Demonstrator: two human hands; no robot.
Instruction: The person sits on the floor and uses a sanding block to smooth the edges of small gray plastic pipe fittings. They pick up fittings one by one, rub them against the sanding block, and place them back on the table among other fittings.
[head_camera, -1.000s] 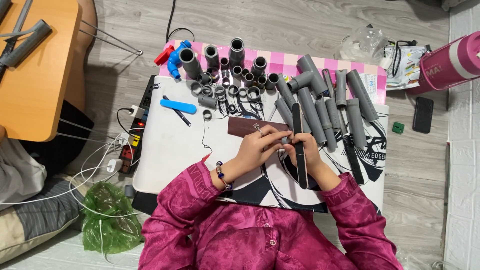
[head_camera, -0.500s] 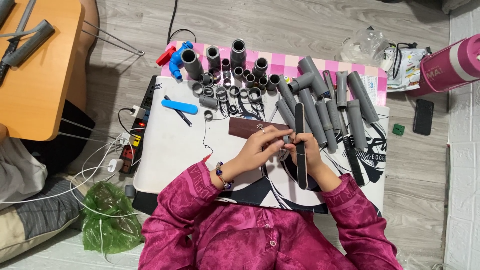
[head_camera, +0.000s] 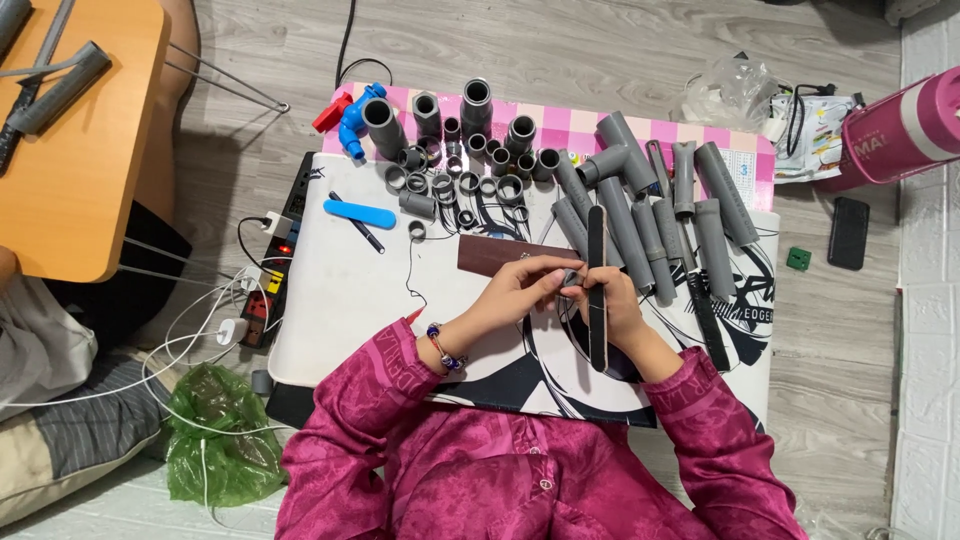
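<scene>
My right hand (head_camera: 615, 305) grips a long black file (head_camera: 597, 290), held upright along the board. My left hand (head_camera: 520, 290) pinches a small grey pipe fitting (head_camera: 570, 277) against the file's edge. Both hands meet over the white printed board (head_camera: 350, 300). A brown sanding strip (head_camera: 500, 255) lies just beyond my left fingers. Both arms wear magenta sleeves, with a beaded bracelet on the left wrist.
Grey pipe lengths (head_camera: 680, 230) lie in a row to the right, several short grey couplings (head_camera: 470, 160) at the back. A blue file (head_camera: 360, 213), a pen and a blue-red valve (head_camera: 350, 115) sit left. A power strip (head_camera: 275, 260), green bag (head_camera: 215, 430), orange table (head_camera: 70, 130) and pink bottle (head_camera: 900, 130) surround the board.
The file has shifted slightly along the fitting between my hands; both hands stay in the same place over the board.
</scene>
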